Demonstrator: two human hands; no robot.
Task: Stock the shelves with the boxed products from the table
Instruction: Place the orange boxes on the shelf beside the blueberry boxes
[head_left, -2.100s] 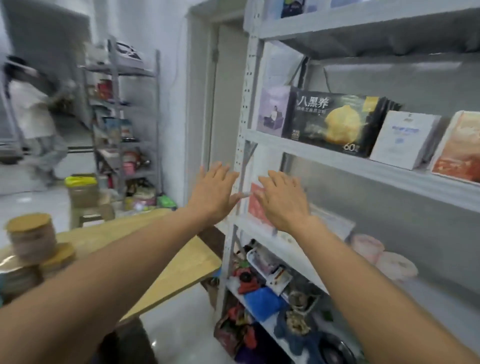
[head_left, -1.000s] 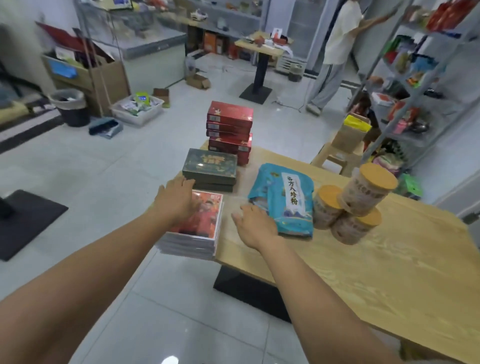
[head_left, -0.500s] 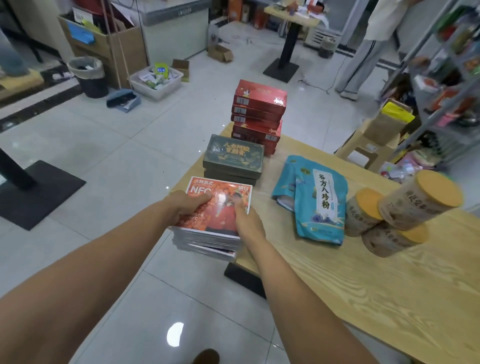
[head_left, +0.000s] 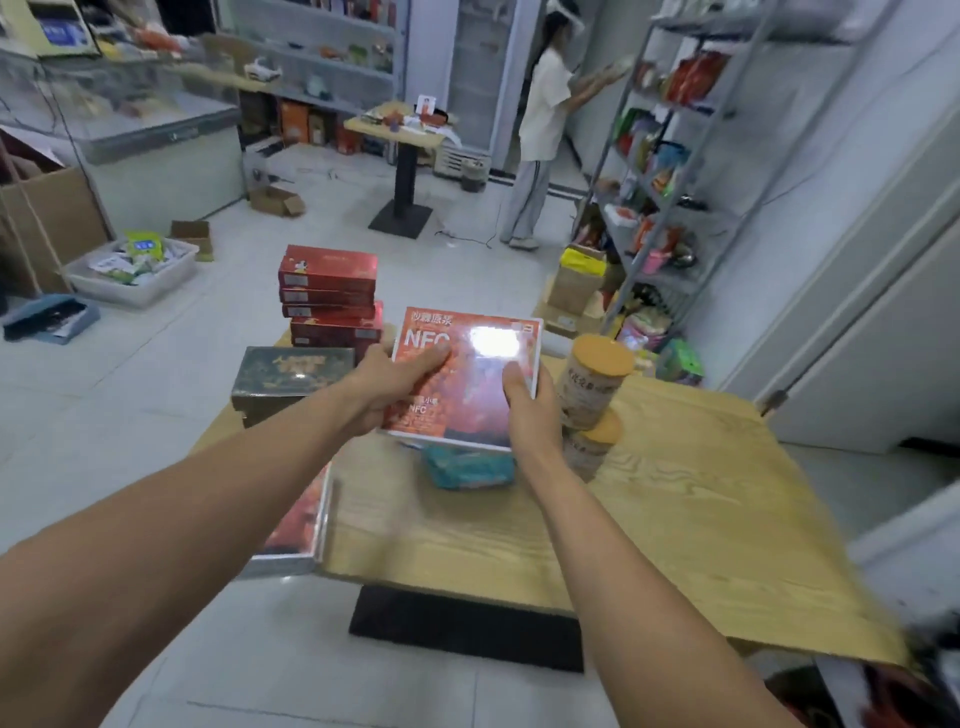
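Top flat orange-red NFC box (head_left: 470, 400) just came off the stack of matching boxes (head_left: 298, 519). It's now above the light wooden desk (head_left: 675, 493), with the left hand (head_left: 387, 387) and right hand (head_left: 530, 413) gripping its sides, thumbs on top. Shelf trip next, I'd say.

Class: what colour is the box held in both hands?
The box is orange-red with a white border and white lettering; the head view shows it best.

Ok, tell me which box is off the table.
The orange NFC box, held up between left hand and right hand. The red stack, the dark green box and the other orange boxes all lie on the table.
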